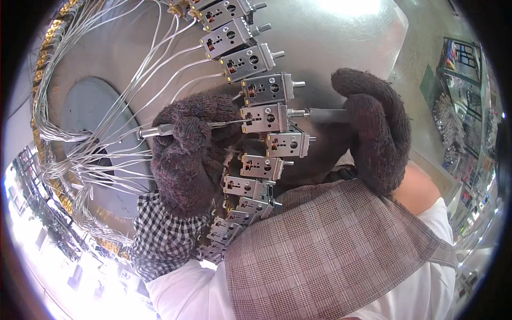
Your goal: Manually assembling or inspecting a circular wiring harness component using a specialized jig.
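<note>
My left hand [186, 149], in a dark knitted glove, is closed around a slim metal screwdriver-like tool [154, 131]. Its thin tip reaches the left side of a small silver thermostat-like box [262, 118] with a slotted face. From the right, my right hand [376, 133], gloved alike, grips a grey cylindrical tool [326, 115]. That tool's end lines up with the shaft on the same box and appears to meet it. Similar boxes [248, 61] with short shafts stand in a curved row above and below.
White leads [176, 56] run from the boxes across to a bundle at the left. A grey round disc [88, 109] lies beneath them, and a brass-coloured toothed rim [40, 80] curves along the left. A shiny metal surface [341, 42] spreads behind; shelving [464, 69] stands far right.
</note>
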Demonstrator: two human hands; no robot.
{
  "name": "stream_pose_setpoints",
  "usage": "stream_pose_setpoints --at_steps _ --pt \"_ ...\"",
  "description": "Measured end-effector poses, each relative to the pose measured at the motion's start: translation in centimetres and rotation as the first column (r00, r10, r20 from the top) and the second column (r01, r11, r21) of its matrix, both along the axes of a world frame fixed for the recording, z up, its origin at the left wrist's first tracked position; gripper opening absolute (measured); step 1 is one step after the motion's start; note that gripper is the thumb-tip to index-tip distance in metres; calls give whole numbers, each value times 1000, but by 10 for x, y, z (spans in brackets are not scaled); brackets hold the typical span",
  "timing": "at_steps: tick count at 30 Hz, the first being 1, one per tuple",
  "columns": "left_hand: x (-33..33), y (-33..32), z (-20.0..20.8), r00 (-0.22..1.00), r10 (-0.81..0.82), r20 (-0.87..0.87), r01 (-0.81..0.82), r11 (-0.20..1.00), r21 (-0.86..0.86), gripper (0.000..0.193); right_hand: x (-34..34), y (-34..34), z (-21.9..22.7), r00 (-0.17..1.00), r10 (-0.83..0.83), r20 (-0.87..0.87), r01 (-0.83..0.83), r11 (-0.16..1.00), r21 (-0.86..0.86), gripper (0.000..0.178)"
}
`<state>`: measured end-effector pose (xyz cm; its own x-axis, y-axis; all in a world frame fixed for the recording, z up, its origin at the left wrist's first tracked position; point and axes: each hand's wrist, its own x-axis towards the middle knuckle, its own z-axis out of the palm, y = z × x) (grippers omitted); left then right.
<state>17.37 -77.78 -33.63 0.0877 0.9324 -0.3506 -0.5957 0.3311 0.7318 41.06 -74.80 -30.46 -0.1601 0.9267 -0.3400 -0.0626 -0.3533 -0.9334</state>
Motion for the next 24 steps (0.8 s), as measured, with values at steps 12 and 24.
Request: stream_pose_setpoints --at_steps 12,24 --pt "11 4 19 1000 -8 -30 6 998 -60 42 12 10 -11 937 2 350 -222 777 589 28" --pt "12 8 17 983 30 183 -31 999 8 37 16 14 10 753 127 646 -465 797 385 28"
